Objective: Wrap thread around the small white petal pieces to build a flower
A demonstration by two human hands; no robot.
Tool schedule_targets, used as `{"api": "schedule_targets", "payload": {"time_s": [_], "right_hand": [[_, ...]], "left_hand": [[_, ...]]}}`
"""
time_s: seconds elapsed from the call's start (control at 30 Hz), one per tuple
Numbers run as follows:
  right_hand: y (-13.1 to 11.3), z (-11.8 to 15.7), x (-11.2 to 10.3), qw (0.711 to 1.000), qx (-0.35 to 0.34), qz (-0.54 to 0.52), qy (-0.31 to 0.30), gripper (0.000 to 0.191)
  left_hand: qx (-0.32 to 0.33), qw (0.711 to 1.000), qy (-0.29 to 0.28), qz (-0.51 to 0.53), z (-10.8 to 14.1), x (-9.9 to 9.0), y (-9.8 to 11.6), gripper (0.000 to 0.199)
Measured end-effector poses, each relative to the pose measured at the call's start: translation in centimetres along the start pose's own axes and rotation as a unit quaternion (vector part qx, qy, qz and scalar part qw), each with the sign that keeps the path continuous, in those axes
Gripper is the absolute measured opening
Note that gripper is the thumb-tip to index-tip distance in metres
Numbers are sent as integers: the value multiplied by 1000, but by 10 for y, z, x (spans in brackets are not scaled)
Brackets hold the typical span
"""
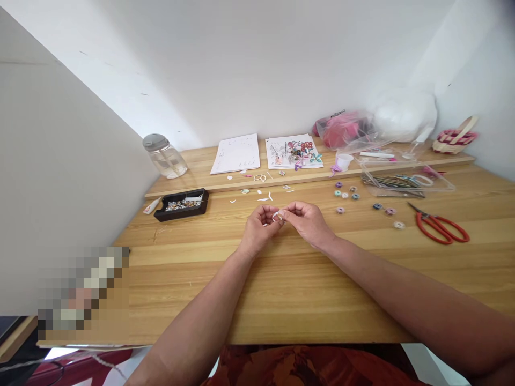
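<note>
Both hands meet over the middle of the wooden table (193, 300). My left hand (259, 230) has its fingers closed on a small white loop (276, 216). From the other side, my right hand (308, 221) pinches the same loop between thumb and forefinger. The loop looks like a thin curved strip; its far part is hidden by the fingers. Just beyond the hands lie small white leaf-shaped pieces (265, 197) and a pale outlined shape (260, 178).
A black tray of beads (204, 202) and a lidded jar (167, 161) stand left. Red-handled scissors (438, 228), thread bobbins (377, 206) and a clear box (444, 186) are right. Paper sheets (237, 153), a white cup (344, 162) and a small basket (454, 140) stand behind.
</note>
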State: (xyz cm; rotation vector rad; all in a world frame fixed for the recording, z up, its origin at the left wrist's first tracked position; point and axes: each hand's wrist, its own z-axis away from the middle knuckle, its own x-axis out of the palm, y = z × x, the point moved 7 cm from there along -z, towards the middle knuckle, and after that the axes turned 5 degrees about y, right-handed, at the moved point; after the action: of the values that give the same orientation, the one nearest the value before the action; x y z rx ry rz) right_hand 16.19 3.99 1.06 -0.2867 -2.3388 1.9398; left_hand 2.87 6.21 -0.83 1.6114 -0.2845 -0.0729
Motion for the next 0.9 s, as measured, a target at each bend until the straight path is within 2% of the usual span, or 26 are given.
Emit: {"api": "schedule_targets", "payload": {"time_s": [0.23, 0.47, 0.6, 0.7, 0.9], "right_hand": [[3, 1, 2, 1000, 8, -20, -1, 20], [10, 2, 3, 989, 108, -96, 21, 25], [10, 3, 4, 984, 130, -120, 21, 29], [10, 3, 4, 982, 139, -129, 26, 31], [13, 3, 2, 978, 148, -140, 38, 29]], "left_hand": [[28, 998, 35, -51, 1, -3, 3, 36], [27, 999, 35, -30, -1, -6, 1, 35], [19, 999, 35, -35, 0, -6, 3, 38], [-1, 999, 24, -26, 1, -5, 5, 43], [-62, 995, 35, 71, 0, -10, -4, 43]]}}
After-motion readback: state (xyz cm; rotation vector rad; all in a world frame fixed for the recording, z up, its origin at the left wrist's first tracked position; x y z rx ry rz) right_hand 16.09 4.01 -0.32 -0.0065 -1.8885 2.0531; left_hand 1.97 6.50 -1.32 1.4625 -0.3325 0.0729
